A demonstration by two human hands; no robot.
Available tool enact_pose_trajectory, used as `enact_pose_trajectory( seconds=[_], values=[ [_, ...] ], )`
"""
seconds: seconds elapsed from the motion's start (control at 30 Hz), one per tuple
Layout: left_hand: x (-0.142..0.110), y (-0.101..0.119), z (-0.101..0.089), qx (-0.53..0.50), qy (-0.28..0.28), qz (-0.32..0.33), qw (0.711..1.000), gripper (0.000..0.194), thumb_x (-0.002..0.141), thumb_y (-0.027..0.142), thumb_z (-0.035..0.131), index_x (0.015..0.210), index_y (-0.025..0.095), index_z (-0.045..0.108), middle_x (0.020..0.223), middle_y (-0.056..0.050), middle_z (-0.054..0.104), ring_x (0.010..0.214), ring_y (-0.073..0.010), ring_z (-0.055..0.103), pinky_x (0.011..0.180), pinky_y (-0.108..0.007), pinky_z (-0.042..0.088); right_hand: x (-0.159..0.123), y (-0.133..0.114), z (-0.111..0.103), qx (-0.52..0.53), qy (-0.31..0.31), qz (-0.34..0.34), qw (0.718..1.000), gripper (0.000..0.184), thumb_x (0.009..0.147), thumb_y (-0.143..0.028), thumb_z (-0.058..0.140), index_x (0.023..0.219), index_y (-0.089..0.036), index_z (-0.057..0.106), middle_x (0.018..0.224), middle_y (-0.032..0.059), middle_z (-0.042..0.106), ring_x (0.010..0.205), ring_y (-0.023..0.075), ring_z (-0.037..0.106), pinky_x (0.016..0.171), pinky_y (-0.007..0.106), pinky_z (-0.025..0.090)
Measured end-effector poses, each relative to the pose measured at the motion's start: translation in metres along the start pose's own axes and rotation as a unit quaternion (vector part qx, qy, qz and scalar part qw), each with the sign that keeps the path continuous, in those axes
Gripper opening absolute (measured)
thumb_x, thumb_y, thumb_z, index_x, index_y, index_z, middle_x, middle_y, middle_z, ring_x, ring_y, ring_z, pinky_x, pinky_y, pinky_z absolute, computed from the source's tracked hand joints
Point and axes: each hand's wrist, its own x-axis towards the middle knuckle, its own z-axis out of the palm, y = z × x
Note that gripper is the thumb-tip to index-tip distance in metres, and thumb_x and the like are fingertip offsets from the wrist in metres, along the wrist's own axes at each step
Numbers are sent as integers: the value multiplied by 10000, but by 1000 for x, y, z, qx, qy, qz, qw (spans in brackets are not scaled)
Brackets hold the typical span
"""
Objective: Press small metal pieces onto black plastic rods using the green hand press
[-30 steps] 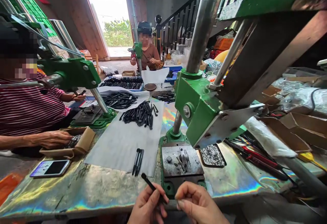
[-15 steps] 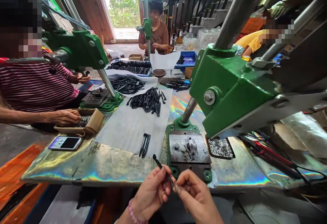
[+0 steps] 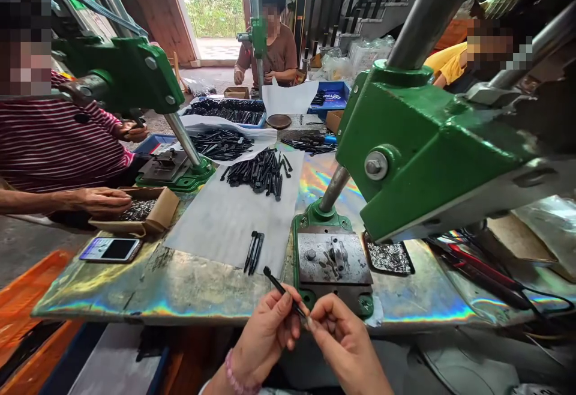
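My left hand (image 3: 274, 329), a beaded bracelet at its wrist, grips a slim black plastic stick (image 3: 273, 280) with a wider head, tilted up to the left. At the stick's lower end, my right hand (image 3: 339, 335) is closed in a pinch; what its fingertips hold is too small to make out. Both hands are at the table's front edge, just before the green hand press (image 3: 335, 257) with its steel base plate. A few similar black sticks (image 3: 254, 253) lie side by side on white sheeting (image 3: 202, 233). Right of the press base sits a dark tray of small metal pieces (image 3: 389, 257).
The press head (image 3: 432, 137) overhangs the right side. A heap of black sticks (image 3: 258, 171) lies farther back. At left, a co-worker's hand (image 3: 99, 200) is over a cardboard box (image 3: 157, 212), near a phone (image 3: 110, 249). Red-handled tools (image 3: 481, 272) and cables lie right.
The view has shifted slightly. My hands keep the same grip, with the stick's head a little farther left and up. The co-worker's hand at the box has drawn back slightly left.
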Motion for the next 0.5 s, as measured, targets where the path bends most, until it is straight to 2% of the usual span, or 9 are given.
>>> enact_pose_trajectory(
  seconds=[0.17,0.3,0.4,0.5],
  values=[
    [-4,-3,3,65,26,60,996,258,769,376,770,847,151,671,752,-8,676,500,-53,575,382,-107,445,3,2,-2,37,-23,13,999,369,849,-529,654,733,-200,533,643,-45,494,531,93,417,488,205,348],
    [-5,-7,-2,36,11,26,999,280,743,389,788,835,157,661,752,-4,682,452,-52,574,344,-109,435,4,14,-4,99,-22,65,993,405,777,-551,722,761,-203,516,646,-67,467,459,57,349,382,159,296],
    [-4,-10,-5,10,-6,3,1000,256,755,361,783,844,160,651,765,-4,688,463,-62,599,345,-111,448,4,23,-5,129,-22,69,989,413,750,-550,747,829,-208,530,692,-62,488,468,53,369,364,138,314],
    [-2,-12,-5,8,-21,-7,1000,234,796,361,745,852,160,640,769,-8,697,466,-69,617,356,-118,466,2,26,-8,143,-53,64,986,399,759,-525,751,875,-209,537,683,-54,526,486,58,386,371,126,302]
  ],
)
